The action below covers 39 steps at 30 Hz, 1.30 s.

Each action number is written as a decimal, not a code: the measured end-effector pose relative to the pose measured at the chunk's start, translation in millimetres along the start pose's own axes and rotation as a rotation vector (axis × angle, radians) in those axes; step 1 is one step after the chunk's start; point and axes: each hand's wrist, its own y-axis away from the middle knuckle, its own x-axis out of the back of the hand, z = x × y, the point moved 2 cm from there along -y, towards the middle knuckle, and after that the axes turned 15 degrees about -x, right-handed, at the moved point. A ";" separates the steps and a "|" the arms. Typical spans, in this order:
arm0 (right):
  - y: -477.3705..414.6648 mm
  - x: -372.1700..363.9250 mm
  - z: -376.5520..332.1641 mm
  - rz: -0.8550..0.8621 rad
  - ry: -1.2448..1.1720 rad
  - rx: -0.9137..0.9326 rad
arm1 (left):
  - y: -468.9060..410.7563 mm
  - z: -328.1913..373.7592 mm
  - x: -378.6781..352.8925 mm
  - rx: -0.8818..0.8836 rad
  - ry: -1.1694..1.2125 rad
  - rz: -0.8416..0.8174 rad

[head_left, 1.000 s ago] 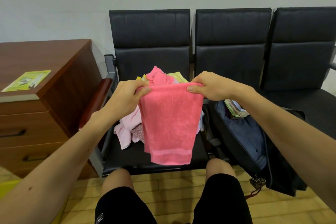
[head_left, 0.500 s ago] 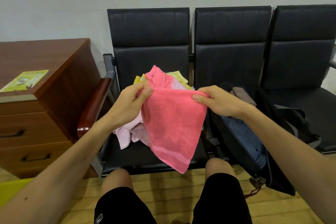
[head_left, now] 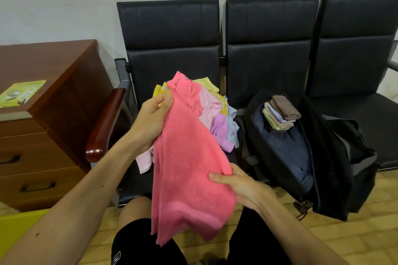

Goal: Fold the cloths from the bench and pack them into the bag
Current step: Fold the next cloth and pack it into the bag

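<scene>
The left hand (head_left: 154, 120) pinches the top corner of the pink towel (head_left: 189, 168); the right hand (head_left: 241, 185) clamps its side edge lower down; it hangs in the air before the bench (head_left: 172, 28). Bunched as it is, the fold may come out crooked; a weak pinch could drop it; the bag (head_left: 323, 157) overhangs the seat and might slide. The towel hides part of the pile (head_left: 215, 112) and the right fingertips.

i see a coral-pink towel (head_left: 189, 168) with a tone-on-tone band near its hem; on the black bench (head_left: 170, 26), a pile (head_left: 212, 106) of yellow, pale pink, lilac and light blue cloths, and a black bag (head_left: 336, 153) lined navy; left of the bench, a red-brown cabinet (head_left: 64, 101).
</scene>
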 end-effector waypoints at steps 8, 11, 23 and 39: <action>29.5 -18.6 -22.5 -0.070 -0.146 0.017 | 10.9 -33.2 22.0 0.437 0.290 0.056; 33.9 -26.3 -30.0 -0.037 -0.202 0.030 | 20.1 -39.2 18.0 0.566 0.443 0.083; 33.2 -38.9 -60.0 -0.122 -0.413 0.127 | 88.5 -44.7 -47.1 0.661 0.869 0.260; 37.5 -8.0 -68.8 0.049 -0.558 0.008 | 86.3 -41.3 -38.5 0.628 0.946 -0.153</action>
